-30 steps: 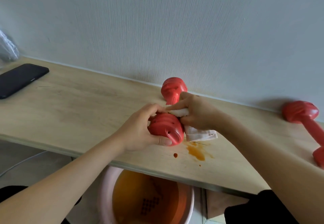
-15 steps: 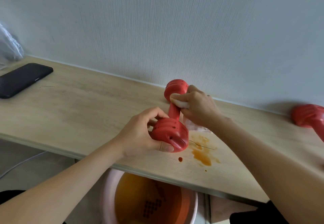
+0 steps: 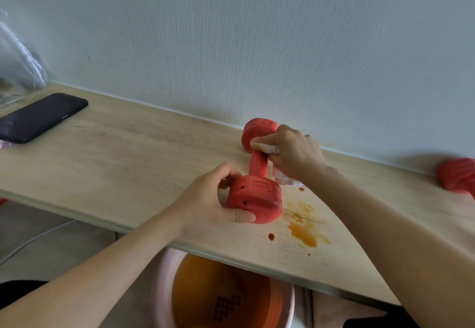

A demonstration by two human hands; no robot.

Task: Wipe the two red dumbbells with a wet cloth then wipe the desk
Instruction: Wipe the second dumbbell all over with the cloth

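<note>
A red dumbbell (image 3: pixel 257 173) lies on the pale wooden desk (image 3: pixel 128 163), one end toward me and the other near the wall. My left hand (image 3: pixel 213 207) grips its near end. My right hand (image 3: pixel 293 155) holds a white wet cloth (image 3: pixel 267 147) pressed against the far end, where the handle meets it; a loose corner of cloth hangs below the wrist. The second red dumbbell (image 3: pixel 457 178) sits at the far right edge of the view, partly cut off.
An orange stain (image 3: pixel 303 227) and small red drops mark the desk just right of the near end. A black phone (image 3: pixel 38 117) lies at the left, with a clear plastic bag (image 3: pixel 18 65) behind it. A pink basin of orange water (image 3: pixel 223 299) stands under the desk.
My right hand has slid the cloth from the near end along the handle to the far end. The left hand keeps its grip on the near end.
</note>
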